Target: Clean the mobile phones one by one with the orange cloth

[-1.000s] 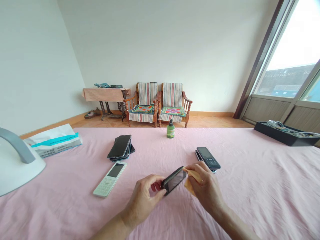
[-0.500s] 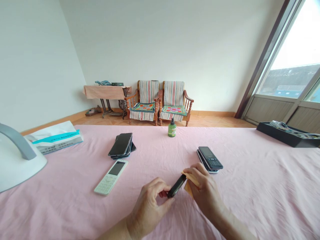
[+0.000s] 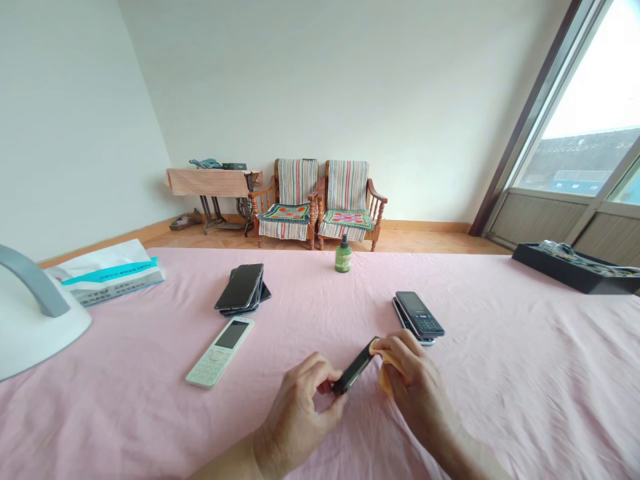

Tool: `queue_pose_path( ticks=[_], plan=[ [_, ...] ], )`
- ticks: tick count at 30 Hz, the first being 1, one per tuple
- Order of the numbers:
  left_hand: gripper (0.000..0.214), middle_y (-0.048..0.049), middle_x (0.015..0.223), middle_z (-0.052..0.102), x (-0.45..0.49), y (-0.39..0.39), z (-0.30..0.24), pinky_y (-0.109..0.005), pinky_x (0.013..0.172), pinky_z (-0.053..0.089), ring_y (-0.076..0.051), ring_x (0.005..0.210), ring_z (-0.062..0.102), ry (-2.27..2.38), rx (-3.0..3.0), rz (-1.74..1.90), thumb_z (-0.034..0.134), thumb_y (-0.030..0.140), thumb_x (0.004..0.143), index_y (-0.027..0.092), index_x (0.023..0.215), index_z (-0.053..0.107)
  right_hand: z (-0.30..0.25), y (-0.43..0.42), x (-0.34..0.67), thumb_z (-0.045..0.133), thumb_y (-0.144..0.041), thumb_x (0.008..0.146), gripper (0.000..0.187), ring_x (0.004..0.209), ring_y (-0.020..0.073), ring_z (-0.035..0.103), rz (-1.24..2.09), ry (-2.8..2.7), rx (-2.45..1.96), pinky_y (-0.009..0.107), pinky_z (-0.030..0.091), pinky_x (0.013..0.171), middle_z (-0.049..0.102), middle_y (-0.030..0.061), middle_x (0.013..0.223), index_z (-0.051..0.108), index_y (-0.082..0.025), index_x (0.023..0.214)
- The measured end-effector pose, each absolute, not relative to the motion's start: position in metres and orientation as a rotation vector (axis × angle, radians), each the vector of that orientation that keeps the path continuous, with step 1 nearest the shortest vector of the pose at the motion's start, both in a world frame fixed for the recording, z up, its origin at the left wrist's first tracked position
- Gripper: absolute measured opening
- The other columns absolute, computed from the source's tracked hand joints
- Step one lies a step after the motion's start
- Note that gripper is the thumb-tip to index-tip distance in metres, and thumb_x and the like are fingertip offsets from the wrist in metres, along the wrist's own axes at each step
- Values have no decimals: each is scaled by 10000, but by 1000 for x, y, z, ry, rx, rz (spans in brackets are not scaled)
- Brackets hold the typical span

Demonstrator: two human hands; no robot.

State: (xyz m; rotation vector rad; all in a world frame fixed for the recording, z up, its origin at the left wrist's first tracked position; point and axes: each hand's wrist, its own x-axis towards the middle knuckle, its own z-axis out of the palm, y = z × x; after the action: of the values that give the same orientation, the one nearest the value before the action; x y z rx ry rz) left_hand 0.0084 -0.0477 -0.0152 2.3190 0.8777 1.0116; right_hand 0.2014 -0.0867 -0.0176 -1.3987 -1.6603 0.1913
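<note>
Black phone (image 3: 356,366) is held tilted over the pink sheet (image 3: 305,303), edge-on to view. Wiping its edge, as judged, calls for light strokes and a firm grip. Left hand (image 3: 299,412): fingers pinch the near end. Right hand (image 3: 419,383): fingers gathered on a yellow cloth (image 3: 385,382), touching the far end.

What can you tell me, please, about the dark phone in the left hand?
The dark phone has a glossy side, perhaps plastic. Turned nearly edge-on, so its screen is unclear, it slants away rightward over the pink tablecloth. The left hand pinches its near end between thumb and fingers; the right hand holds a yellow cloth against its far end.
</note>
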Motion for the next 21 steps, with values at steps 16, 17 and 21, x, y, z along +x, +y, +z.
queue_pose_path(
  ticks=[16,17,21],
  plan=[
    [162,1,693,557,8,-48,-13,-215,595,427,-132,648,554,901,2325,972,565,32,700,174,761,613,-16,-93,186,356,27,721,366,753,155,554,274,-1745,-1360,257,466,663,521,40,875,570,-221,885],
    [165,2,693,555,7,-48,-13,-215,593,427,-132,647,553,906,2322,968,566,31,696,174,763,614,-16,-93,186,357,25,724,365,758,157,555,257,-1738,-1360,260,468,665,523,42,875,573,-221,886],
    [187,2,708,559,7,-46,-15,-216,603,432,-132,656,553,895,2319,966,565,34,687,178,794,616,-16,-90,188,364,11,740,342,765,172,557,179,-1691,-1399,273,472,657,529,55,867,580,-214,879]
  ],
)
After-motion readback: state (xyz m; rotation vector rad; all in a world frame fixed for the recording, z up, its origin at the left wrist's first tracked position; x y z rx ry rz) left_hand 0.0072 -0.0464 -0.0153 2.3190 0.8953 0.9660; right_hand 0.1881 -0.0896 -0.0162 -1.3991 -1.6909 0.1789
